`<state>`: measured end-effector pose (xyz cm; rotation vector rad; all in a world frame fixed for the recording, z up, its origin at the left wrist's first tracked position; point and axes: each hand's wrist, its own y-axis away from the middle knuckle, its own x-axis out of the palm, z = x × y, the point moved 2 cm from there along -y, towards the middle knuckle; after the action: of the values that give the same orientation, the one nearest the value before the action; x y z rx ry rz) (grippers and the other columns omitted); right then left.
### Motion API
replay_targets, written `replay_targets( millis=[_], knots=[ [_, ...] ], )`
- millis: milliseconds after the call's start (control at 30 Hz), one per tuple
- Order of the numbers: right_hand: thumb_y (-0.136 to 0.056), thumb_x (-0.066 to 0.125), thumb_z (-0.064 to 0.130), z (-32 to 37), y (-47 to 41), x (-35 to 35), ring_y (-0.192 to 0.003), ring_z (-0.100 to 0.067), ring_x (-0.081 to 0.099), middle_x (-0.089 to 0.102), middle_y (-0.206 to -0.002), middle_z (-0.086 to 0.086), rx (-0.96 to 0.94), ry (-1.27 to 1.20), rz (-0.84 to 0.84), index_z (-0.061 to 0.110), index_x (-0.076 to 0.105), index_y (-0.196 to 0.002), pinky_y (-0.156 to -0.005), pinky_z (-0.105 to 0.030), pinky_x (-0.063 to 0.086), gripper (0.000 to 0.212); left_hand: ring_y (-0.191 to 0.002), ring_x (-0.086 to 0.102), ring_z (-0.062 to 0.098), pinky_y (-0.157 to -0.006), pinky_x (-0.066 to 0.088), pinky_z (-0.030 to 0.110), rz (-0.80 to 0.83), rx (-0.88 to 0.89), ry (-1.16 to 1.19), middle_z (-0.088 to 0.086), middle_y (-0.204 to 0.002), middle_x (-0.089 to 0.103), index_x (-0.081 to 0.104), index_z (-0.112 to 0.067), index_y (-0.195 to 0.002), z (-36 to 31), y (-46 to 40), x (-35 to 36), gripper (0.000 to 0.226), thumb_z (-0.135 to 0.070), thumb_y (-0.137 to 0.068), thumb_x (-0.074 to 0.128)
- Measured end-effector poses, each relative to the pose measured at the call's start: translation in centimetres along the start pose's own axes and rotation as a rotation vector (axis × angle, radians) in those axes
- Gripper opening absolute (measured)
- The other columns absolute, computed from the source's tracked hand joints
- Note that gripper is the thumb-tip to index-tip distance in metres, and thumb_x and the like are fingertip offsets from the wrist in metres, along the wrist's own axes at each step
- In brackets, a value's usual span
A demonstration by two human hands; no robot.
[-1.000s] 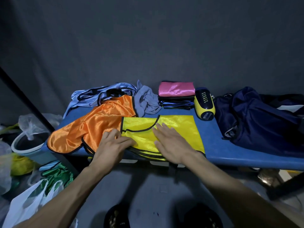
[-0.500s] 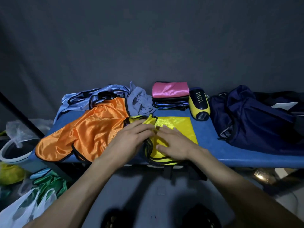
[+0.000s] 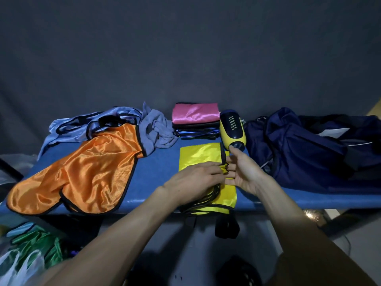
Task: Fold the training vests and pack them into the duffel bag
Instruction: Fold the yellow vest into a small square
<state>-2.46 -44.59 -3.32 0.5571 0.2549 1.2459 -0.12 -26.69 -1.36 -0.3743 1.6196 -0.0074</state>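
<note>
Both hands are laid on a shiny yellow training vest with black trim, folded narrow at the near edge of the blue table. It is pressed flat under the left hand, fingers straight; its right edge seems pinched by the right hand, though that grip is hard to see. A navy fabric duffel bag lies to the right, an unfolded orange satin vest to the left.

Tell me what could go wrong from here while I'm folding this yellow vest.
The yellow vest hangs over the near edge of the blue table, so it may slide off once your left hand lifts. Your right hand is close to the yellow and black device and could knock it. The orange vest also overhangs the edge and may slip.
</note>
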Motion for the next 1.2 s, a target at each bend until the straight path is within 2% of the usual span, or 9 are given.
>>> replay_targets(
  millis=[100,200,300,467,633,767,900,1033,1200],
  knots=[
    [-0.095,0.058,0.061,0.3,-0.4,-0.4,-0.078,-0.021,0.07,0.071,-0.094,-0.007,-0.006,-0.02,0.044,0.016,0.063,-0.117,-0.064,-0.037,0.058,0.05,-0.13,0.054,0.028,-0.09,0.058,0.041,-0.02,0.057,-0.005,0.003,-0.119,0.066,0.067,-0.014,-0.109,-1.2,-0.8,-0.2,0.032,-0.011,-0.091,0.041],
    [-0.09,0.074,0.049,0.0,-0.7,-0.8,-0.099,-0.028,0.07,0.067,-0.118,-0.013,-0.027,0.017,-0.002,0.012,0.056,-0.135,-0.068,-0.04,0.061,0.061,-0.126,0.056,0.029,-0.085,0.058,0.043,-0.011,0.075,-0.015,0.004,-0.116,0.066,0.067,-0.012,-0.108,-2.1,-1.5,0.2,0.044,-0.016,-0.086,0.029],
    [-0.094,0.073,0.029,-0.2,-0.6,-0.7,-0.074,-0.022,0.067,0.064,-0.085,-0.011,-0.083,0.097,-0.087,-0.001,0.055,-0.113,-0.052,-0.03,0.054,0.04,-0.12,0.058,0.03,-0.085,0.057,0.041,-0.007,0.077,0.011,0.006,-0.117,0.067,0.068,-0.012,-0.112,-2.2,-2.2,0.5,0.046,-0.013,-0.083,0.033],
    [-0.097,0.07,0.015,0.0,-0.7,-1.0,-0.051,-0.011,0.056,0.058,-0.067,-0.004,-0.236,0.155,-0.197,0.011,0.058,-0.08,-0.048,-0.024,0.046,0.021,-0.135,0.045,0.021,-0.106,0.042,0.031,0.011,-0.018,0.267,0.001,-0.147,0.051,0.056,-0.018,-0.141,-2.4,-1.8,0.2,0.066,0.008,-0.08,0.051],
    [-0.092,0.073,0.013,-0.1,-1.1,-1.7,-0.09,-0.028,0.073,0.076,-0.09,-0.006,-0.306,0.368,-0.217,0.013,0.07,-0.094,-0.088,-0.041,0.059,0.004,-0.134,0.047,0.01,-0.111,0.041,0.03,-0.289,-0.241,0.497,-0.004,-0.143,0.049,0.056,-0.019,-0.139,0.6,1.3,-3.1,0.055,0.005,-0.09,0.058],
    [-0.093,0.072,0.014,0.5,0.2,-1.5,-0.097,-0.027,0.068,0.071,-0.1,-0.001,-0.423,0.644,-0.32,0.013,0.059,-0.127,-0.089,-0.037,0.053,0.037,-0.134,0.046,0.008,-0.109,0.043,0.04,0.015,-0.249,0.308,-0.01,-0.143,0.052,0.059,-0.031,-0.138,4.0,4.0,-1.1,0.038,-0.044,-0.103,0.055],
    [-0.091,0.071,0.014,1.0,2.9,-0.5,-0.118,-0.026,0.053,0.045,-0.14,-0.003,-0.751,1.067,-0.432,0.019,0.038,-0.153,-0.099,-0.044,0.05,0.071,-0.15,0.029,0.012,-0.122,0.028,0.04,0.145,-0.253,0.254,-0.007,-0.158,0.042,0.055,-0.032,-0.144,4.4,5.5,1.5,0.047,-0.052,-0.104,0.043],
    [-0.096,0.065,0.033,-0.7,4.0,0.2,-0.134,-0.023,0.041,0.045,-0.146,-0.001,-0.907,1.365,-0.113,0.021,0.056,-0.139,-0.108,-0.046,0.043,0.045,-0.152,0.024,0.01,-0.125,0.021,0.034,0.118,-0.256,0.266,-0.011,-0.158,0.041,0.055,-0.034,-0.144,4.2,6.1,1.5,0.045,-0.053,-0.106,0.041],
    [-0.09,0.065,0.058,-2.0,5.3,-2.7,-0.11,-0.009,0.042,0.049,-0.117,0.014,-0.825,1.389,0.048,0.028,0.068,-0.118,-0.094,-0.029,0.043,0.041,-0.102,0.051,0.006,-0.09,0.046,0.032,-0.021,-0.301,0.267,-0.019,-0.108,0.053,0.067,-0.038,-0.108,3.1,6.9,-0.7,0.042,-0.074,-0.088,0.057]
  ],
)
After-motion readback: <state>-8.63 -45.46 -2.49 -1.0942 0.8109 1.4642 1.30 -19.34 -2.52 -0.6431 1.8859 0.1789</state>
